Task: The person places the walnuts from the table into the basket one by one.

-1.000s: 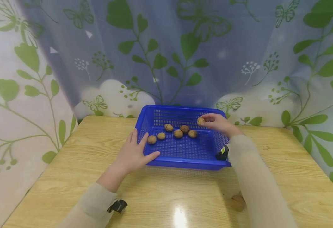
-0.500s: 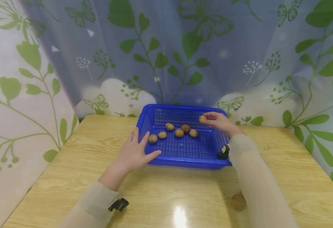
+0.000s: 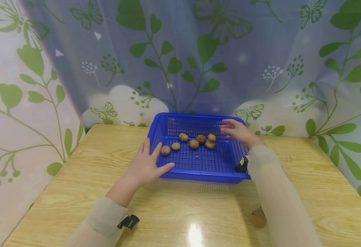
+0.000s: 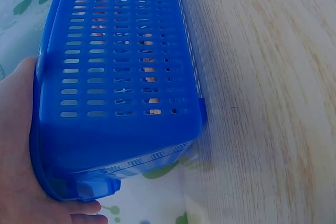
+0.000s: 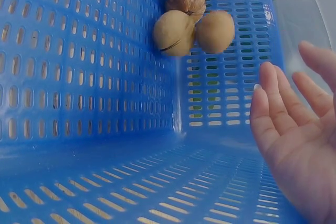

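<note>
Curtain (image 3: 186, 20): patterned with leaves and butterflies, hung as a backdrop beyond both your hands and down to their left.

Table (image 3: 106, 154): pale wood grain, glossy, a light glare nearer you than your hands; it carries everything below.

Basket (image 3: 199, 174): blue slotted plastic, upright, between your two hands.

Left hand (image 3: 143, 168): fingers straight and spread, laid against the basket's left end, thumb over the near rim; steadying it, by the look of things.

Right hand (image 3: 237, 132): fingers loosely bent, thumb apart, nothing held; raised over the basket's far right part.

Walnuts (image 3: 194, 144), seven: on the basket floor, two touching just left of your right fingertips, the others spread toward your left hand. This much appears done.

Loose walnut (image 3: 257, 219), one: on the table, nearer you than your right hand, partly hidden by your sleeve (image 3: 279, 192). Outside the basket, it seems the visible remainder.
</note>
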Motion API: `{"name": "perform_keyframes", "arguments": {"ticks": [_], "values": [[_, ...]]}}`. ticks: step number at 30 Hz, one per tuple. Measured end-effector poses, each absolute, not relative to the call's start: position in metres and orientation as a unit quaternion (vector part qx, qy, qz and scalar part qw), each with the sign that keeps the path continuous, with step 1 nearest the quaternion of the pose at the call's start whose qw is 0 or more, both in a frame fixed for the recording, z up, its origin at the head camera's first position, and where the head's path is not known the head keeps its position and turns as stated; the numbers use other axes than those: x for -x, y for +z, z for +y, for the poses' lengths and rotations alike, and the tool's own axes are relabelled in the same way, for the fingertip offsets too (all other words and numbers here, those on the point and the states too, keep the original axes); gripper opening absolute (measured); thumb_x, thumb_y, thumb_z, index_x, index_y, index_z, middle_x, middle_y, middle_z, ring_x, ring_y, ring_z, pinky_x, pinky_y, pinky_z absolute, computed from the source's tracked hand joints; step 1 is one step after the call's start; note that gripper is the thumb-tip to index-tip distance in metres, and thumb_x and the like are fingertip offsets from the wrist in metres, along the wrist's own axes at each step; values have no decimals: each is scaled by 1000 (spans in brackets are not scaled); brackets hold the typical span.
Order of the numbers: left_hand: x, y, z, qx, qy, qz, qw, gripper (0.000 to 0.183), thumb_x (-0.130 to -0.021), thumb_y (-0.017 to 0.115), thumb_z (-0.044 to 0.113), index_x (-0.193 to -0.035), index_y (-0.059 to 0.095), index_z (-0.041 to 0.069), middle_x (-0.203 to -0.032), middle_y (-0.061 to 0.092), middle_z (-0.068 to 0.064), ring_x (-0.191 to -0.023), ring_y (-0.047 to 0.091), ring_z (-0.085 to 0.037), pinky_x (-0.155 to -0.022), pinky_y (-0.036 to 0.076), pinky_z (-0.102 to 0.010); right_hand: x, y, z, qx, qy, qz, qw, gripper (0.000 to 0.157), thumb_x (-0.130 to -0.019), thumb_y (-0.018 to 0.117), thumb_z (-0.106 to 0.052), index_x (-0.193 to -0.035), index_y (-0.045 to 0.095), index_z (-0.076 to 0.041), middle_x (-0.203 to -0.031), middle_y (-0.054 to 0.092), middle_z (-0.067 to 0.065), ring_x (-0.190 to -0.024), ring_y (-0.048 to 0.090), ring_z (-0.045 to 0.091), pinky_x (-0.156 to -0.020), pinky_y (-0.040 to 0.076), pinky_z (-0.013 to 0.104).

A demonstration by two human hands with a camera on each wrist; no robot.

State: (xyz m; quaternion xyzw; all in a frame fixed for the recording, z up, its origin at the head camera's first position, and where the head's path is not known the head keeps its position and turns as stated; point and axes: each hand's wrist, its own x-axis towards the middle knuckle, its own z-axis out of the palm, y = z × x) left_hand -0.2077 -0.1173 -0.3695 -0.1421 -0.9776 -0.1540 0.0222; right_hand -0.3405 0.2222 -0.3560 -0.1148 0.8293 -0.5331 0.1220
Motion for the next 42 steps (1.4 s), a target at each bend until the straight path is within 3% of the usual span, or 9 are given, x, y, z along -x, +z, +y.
{"name": "perform_keyframes", "arguments": {"ticks": [13, 21, 42], "values": [[208, -370, -118, 144, -160, -976, 28, 94, -83, 38, 74, -148, 25, 7, -149, 6, -32, -136, 9, -47, -105, 21, -57, 340, -355, 222, 132, -512, 839, 128, 48, -100, 43, -13, -141, 30, 8, -133, 44, 29, -121, 46, 38, -97, 39, 45], [207, -369, -119, 145, -148, -978, 24, 94, -83, 38, 73, -147, 27, 6, -148, 7, -33, -135, 11, -48, -105, 22, -56, 341, -353, 222, 131, -536, 822, 138, 49, -99, 45, -14, -141, 30, 8, -136, 41, 29, -122, 44, 38, -98, 37, 46], [205, -367, -116, 147, -144, -978, 22, 91, -85, 41, 71, -147, 26, 6, -148, 7, -33, -135, 12, -48, -105, 23, -56, 308, -300, 230, 180, -504, 834, 132, 53, -99, 48, -23, -141, 31, 4, -138, 41, 25, -123, 44, 36, -101, 34, 47]]}}
